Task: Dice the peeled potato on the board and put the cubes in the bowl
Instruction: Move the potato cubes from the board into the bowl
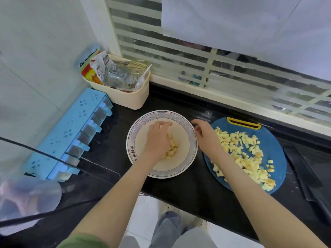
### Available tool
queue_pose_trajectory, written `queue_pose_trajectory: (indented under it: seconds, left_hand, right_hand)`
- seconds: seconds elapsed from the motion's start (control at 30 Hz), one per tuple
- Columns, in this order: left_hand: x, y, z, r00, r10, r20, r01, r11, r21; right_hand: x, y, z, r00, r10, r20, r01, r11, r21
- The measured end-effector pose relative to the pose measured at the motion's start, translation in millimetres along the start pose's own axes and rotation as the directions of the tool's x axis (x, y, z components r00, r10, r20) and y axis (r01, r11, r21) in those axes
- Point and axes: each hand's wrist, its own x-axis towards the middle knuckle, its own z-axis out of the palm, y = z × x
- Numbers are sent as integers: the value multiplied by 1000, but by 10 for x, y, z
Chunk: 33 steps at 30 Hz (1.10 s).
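Observation:
A white bowl (192, 151) with a blue patterned rim stands on the black counter. My left hand (158, 138) hovers inside it with fingers loosely spread over a small heap of yellow potato cubes (172, 149). To the right lies a round blue cutting board (275, 145) with a yellow handle slot, covered with several diced potato cubes (245, 154). My right hand (206, 132) hangs between the bowl's right rim and the board's left edge, fingers loosely curled; I cannot tell whether it holds cubes.
A cream basket (129, 97) with packets and a glass jar stands behind the bowl. A light blue rack (71, 138) lines the left wall. A clear plastic bottle (26, 197) lies at the near left. The counter's front edge runs close under my forearms.

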Motion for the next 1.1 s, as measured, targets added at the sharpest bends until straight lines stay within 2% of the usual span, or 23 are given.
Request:
queue_pose_trajectory:
  seconds: [0.07, 0.1, 0.17, 0.23, 0.3, 0.37, 0.57, 0.63, 0.7, 0.77, 0.8, 0.9, 1.1]
  left_hand:
    - [32, 134, 99, 999, 42, -3, -42, 999, -20]
    - [50, 238, 165, 997, 74, -1, -74, 997, -38]
    - [61, 437, 309, 989, 146, 20, -145, 988, -58]
    - [60, 641, 467, 974, 218, 60, -214, 975, -68]
    - [51, 831, 617, 954, 280, 110, -273, 959, -78]
    - [29, 937, 720, 935, 321, 150, -315, 947, -62]
    - [-68, 1140, 924, 907, 355, 228, -355, 934, -46]
    - [-83, 1124, 939, 909, 356, 215, -355, 934, -46]
    - [-95, 1141, 957, 910, 356, 211, -355, 934, -48]
    - [-104, 1150, 979, 911, 351, 216, -350, 936, -47]
    - [-108, 1156, 993, 911, 353, 211, -352, 935, -45]
    - [-123, 1197, 1044, 915, 353, 198, -351, 935, -46]
    - [-121, 1275, 1130, 918, 337, 209, -338, 940, -32]
  right_hand:
    - [-78, 280, -248, 990, 109, -93, -109, 994, 6]
    - [-152, 451, -390, 980, 181, -81, -181, 983, 8]
    - [-362, 779, -590, 964, 256, 73, -253, 966, -50]
    - [-583, 1023, -680, 948, 205, 245, -185, 977, -102]
    - [-746, 1214, -668, 954, 93, 286, -37, 980, -198]
    - [-805, 1325, -568, 963, 5, 268, 86, 942, -325]
    - [-812, 1526, -480, 972, -187, 143, 229, 892, -390]
    - [-805, 1447, -511, 989, -140, 45, 147, 932, -330]
    - [-808, 1362, -596, 996, 34, -81, -50, 979, -197]
    - [-817, 1360, -670, 963, 245, -111, -253, 966, -60]
    - [-818, 1377, -703, 944, 302, -130, -308, 951, -25]
    - [-802, 1508, -781, 906, 394, -155, -396, 918, 21]
    - [-794, 1695, -796, 909, 410, -78, -414, 909, -54]
